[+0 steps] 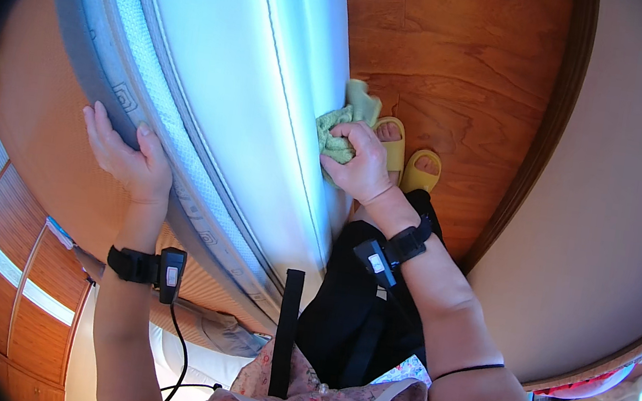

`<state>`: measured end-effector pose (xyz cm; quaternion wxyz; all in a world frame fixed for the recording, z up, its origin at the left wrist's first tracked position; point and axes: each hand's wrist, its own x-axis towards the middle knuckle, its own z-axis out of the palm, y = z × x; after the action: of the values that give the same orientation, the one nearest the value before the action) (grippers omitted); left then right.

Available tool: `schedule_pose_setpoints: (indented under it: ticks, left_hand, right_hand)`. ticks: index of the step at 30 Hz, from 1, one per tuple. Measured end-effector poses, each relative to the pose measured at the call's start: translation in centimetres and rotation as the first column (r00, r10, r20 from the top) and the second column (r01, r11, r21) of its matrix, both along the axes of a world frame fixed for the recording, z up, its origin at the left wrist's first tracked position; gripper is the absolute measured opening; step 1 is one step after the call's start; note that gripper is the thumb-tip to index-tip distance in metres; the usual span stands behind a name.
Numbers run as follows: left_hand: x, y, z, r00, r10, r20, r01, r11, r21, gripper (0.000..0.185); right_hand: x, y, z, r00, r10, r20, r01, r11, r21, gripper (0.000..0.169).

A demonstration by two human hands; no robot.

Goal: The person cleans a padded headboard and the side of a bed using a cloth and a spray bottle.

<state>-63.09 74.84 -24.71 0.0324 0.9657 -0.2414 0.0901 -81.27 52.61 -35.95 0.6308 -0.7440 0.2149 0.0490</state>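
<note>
A crumpled green cloth [335, 141] is bunched under the fingers of my right hand [362, 163]. It presses against the smooth white side of the bed base [303, 101], and one loose end sticks out past the edge. My left hand [134, 164] lies on the top edge of the mattress [120, 89], thumb apart from the fingers and nothing held. A grey border with a square pattern runs along that edge. What lies beneath the left palm is hidden.
Below the bed side is a wooden floor [468, 55], with my feet in yellow slippers [419, 177]. A pale wall [595, 194] with a dark skirting board [565, 99] curves along the right. Wooden cabinet doors [51, 287] stand at the left. A black cable [186, 335] hangs from my left wrist device.
</note>
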Motion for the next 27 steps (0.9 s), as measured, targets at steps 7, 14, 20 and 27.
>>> schedule_pose_setpoints:
  ticks: [7, 14, 20, 27]
  left_hand:
    - [-0.2, -0.3, 0.1, 1.0, -0.005, -0.028, 0.004, 1.0, -0.023, 0.055]
    - [-0.2, -0.4, 0.3, 1.0, 0.011, -0.02, -0.011, 1.0, -0.014, 0.055]
    - [-0.3, -0.2, 0.6, 0.999, 0.026, -0.045, -0.026, 1.0, 0.001, 0.056]
    - [-0.2, -0.5, 0.5, 0.998, 0.025, -0.057, -0.025, 1.0, -0.007, 0.056]
  right_hand:
    - [4.3, 1.6, -2.1, 0.931, -0.366, -0.009, 0.366, 0.928, 0.065, 0.03]
    - [7.8, -1.9, -1.1, 0.988, -0.083, 0.132, 0.089, 0.995, -0.042, 0.029]
    - [10.1, -0.1, -2.5, 0.925, -0.333, 0.182, 0.345, 0.938, -0.04, 0.027]
    - [25.7, -6.4, -3.4, 0.926, -0.231, 0.299, 0.32, 0.899, -0.298, 0.039]
